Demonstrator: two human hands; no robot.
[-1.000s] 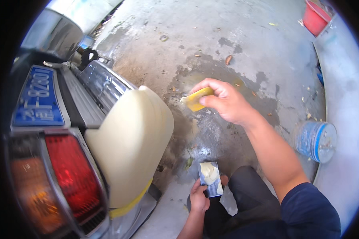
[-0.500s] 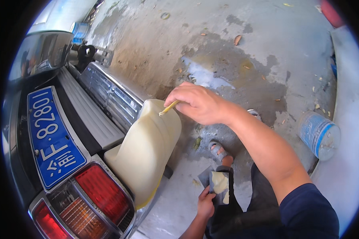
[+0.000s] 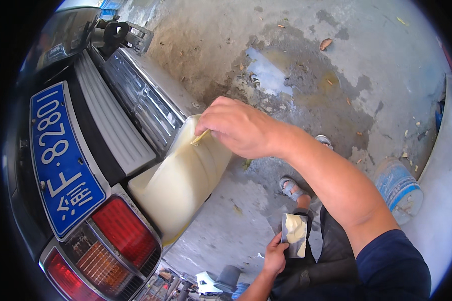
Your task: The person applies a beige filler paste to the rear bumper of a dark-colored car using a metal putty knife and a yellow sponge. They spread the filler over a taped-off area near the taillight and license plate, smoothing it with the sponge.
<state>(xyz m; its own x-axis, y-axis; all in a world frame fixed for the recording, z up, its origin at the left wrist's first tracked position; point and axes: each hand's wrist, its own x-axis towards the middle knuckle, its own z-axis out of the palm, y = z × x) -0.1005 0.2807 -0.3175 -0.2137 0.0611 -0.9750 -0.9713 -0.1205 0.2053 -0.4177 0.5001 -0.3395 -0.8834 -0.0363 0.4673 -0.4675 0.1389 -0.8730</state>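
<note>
At the bumper's corner, my right hand (image 3: 238, 129) pinches a thin yellowish spreader (image 3: 199, 137). Its edge touches the cream-coated bumper end (image 3: 178, 175) near the top, and my fingers hide part of the tool. Lower down, my left hand (image 3: 275, 255) grips a flat grey putty plate (image 3: 301, 249) by its near side. Cream-coloured putty (image 3: 294, 228) is spread over that plate, which is held in front of my legs, away from the bumper.
Left of the bumper end are a tail light (image 3: 123, 226), a blue licence plate (image 3: 60, 155) and a chrome bumper section (image 3: 140, 100). A blue-and-white bucket (image 3: 399, 188) stands at right by a pale panel (image 3: 437, 200). Wet patches and leaves mark the concrete floor (image 3: 211, 45).
The view has shifted, bringing items at the lower edge into sight. My right hand has turned slightly over the bumper corner, hiding more of the spreader. My left hand still holds the putty plate.
</note>
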